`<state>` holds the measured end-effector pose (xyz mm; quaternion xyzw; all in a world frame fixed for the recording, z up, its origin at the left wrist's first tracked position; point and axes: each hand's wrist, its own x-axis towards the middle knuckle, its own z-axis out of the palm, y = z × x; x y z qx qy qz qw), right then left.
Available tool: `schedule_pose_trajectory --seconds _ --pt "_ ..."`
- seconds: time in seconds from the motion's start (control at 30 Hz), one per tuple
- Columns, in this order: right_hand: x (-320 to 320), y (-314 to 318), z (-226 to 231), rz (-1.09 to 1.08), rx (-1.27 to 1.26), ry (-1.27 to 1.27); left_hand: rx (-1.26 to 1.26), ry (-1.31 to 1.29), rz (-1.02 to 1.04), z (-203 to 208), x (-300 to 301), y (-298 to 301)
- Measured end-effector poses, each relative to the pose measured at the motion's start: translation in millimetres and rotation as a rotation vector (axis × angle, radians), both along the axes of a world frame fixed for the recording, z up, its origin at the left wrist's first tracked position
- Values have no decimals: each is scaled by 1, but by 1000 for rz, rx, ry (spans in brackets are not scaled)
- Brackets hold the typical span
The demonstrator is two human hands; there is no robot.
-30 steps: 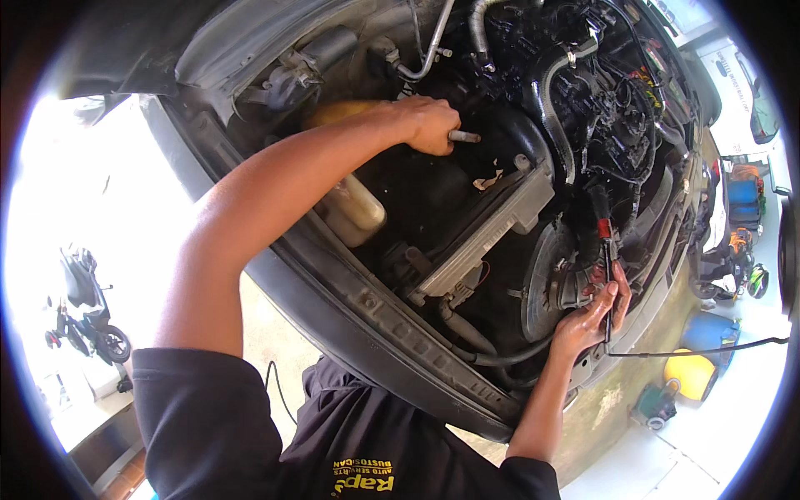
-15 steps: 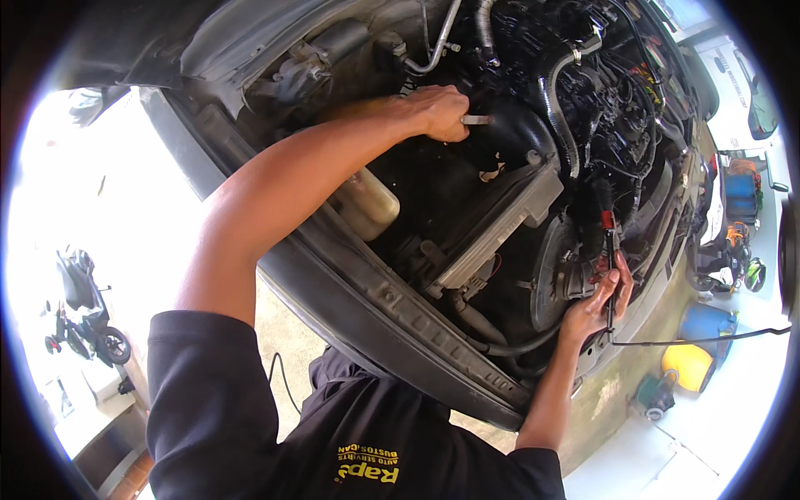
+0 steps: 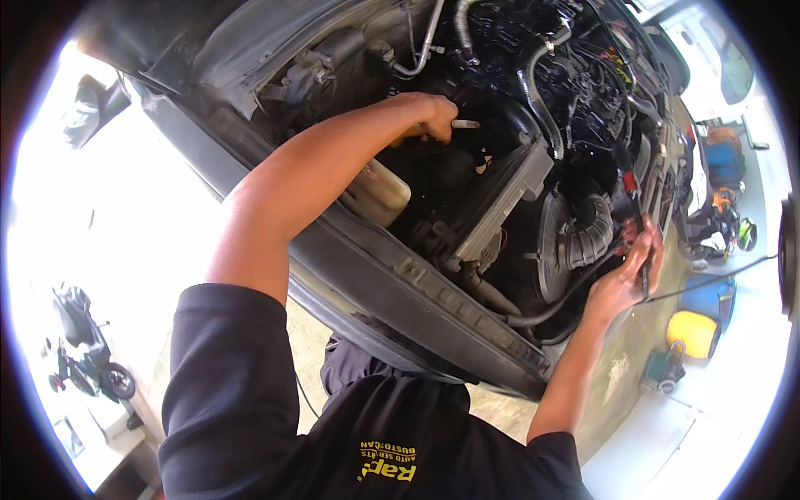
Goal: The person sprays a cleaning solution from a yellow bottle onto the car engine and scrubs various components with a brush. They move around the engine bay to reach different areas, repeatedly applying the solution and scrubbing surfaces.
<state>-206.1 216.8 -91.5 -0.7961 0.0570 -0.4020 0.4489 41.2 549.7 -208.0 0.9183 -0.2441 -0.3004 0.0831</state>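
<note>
My left hand [image 3: 431, 117] is closed around a tool with a pale handle end [image 3: 466, 124] that sticks out past my fist. Its other end is hidden by my hand and forearm, so its kind does not show. The hand is inside a car's engine bay, beyond a cream plastic reservoir [image 3: 385, 193]. At the right of the bay, my right hand [image 3: 631, 271] grips a slim black wand with a red collar [image 3: 630, 181]. The wand points toward the dark, wet-looking engine [image 3: 575, 92], and a thin black hose [image 3: 725, 272] runs off rightward from it.
A black air filter box [image 3: 508, 204] and a ribbed intake hose [image 3: 590, 239] lie between my arms. The front crossmember [image 3: 433, 287] runs before my body. Beyond the car, a yellow container [image 3: 692, 335] and a blue drum [image 3: 708, 298] stand right; a motorcycle [image 3: 87, 342] stands left.
The view has shifted. My left hand has come slightly back toward me with its tool. My right hand has moved right, away from the ribbed hose, still gripping the wand.
</note>
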Motion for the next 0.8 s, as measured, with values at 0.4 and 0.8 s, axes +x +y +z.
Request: schedule_pose_trajectory --seconds 0.4,0.8 --pt "70 140 68 131 460 -157 23 -69 163 1 -11 -5" --pt "65 147 15 -249 -17 -194 -83 -67 147 9 -17 1"
